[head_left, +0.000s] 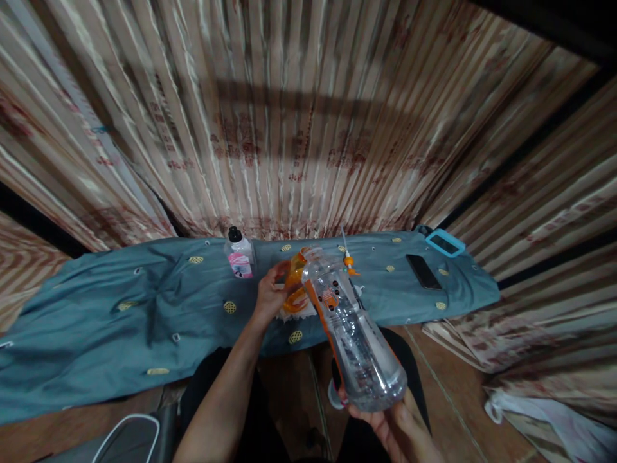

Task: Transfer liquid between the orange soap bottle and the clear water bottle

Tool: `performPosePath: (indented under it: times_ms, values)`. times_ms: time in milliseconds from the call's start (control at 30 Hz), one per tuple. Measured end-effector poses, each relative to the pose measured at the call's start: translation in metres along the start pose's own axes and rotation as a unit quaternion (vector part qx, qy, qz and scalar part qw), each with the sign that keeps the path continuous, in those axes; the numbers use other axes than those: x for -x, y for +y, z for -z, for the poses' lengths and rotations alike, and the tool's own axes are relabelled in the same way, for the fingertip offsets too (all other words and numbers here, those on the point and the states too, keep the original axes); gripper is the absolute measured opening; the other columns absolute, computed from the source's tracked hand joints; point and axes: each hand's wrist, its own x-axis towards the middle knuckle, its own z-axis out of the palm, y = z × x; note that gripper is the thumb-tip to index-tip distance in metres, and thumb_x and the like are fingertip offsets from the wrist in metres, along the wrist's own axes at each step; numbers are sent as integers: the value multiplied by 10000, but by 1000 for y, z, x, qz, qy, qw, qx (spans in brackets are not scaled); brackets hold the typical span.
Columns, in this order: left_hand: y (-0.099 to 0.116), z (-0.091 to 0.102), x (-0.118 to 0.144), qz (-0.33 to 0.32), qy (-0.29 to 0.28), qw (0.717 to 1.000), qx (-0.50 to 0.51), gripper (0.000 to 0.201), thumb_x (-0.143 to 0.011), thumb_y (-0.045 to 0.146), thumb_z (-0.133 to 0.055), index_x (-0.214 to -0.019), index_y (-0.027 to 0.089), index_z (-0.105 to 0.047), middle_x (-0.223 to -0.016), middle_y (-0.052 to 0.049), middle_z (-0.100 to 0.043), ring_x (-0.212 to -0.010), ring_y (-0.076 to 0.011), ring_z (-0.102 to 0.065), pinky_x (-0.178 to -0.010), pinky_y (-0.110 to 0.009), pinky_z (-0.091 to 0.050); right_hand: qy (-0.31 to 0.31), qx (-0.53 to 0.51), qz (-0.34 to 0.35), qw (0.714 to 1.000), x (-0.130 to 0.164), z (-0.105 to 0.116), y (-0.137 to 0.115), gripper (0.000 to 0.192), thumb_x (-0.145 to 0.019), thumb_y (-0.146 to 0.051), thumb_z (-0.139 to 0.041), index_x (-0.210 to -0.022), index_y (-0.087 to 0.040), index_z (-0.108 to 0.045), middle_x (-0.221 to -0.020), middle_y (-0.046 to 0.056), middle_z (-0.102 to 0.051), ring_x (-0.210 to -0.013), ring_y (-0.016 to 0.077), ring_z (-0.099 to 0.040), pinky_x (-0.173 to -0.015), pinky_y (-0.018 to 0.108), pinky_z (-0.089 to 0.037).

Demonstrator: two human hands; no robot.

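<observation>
Closest to me is the clear bottle, held at a slant in my right hand, which cups it low down around the base. I figure that's the sensible hold for something this long, since it leaves the neck free to point away from me. My left hand is curled around the side of the orange bottle, probably to steady it. Their necks are right beside each other over the cloth; can't tell if they touch. Something white and ragged, maybe tissue, shows below the orange one, perhaps to catch drips.

Just past the necks, the orange pump lies with its tube toward the curtain, parked within easy reach I guess. Off left, the black-capped bottle stands upright, clear of my elbow. Over right, a phone lies flat near a blue-framed gadget, both well apart from the bottles, which seems wise.

Labels? Not much luck. Clear bottle has an orange graphic with dark dots, the black-capped one a pink and white label, but no brand I can read. Curtain's red print is too blurry as well.
</observation>
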Motion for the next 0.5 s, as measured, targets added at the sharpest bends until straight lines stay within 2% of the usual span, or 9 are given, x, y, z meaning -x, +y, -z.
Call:
performPosePath:
  times_ms: [300, 500]
  values:
    - [1, 0, 0, 0, 4, 1000, 0, 574, -546, 281, -853, -1088, 189, -686, -1146, -86, -724, -1094, -256, -660, -1070, -460, -457, 38, -11, 13, 999, 0, -3, 2, 385, -716, -378, -870, -1080, -310, -768, -1030, 63, -856, -871, 298, -807, -767, 417, -637]
    - [0, 1, 0, -1, -3, 1000, 4, 592, -530, 302, -873, -1083, 199, -691, -1141, -77, -730, -1099, -250, -662, -1073, -443, -457, 21, -10, -2, 1000, -1, -3, 2, 366, -731, -387, -858, -1080, -323, -768, -1030, 65, -857, -925, 296, -805, -769, 378, -633]
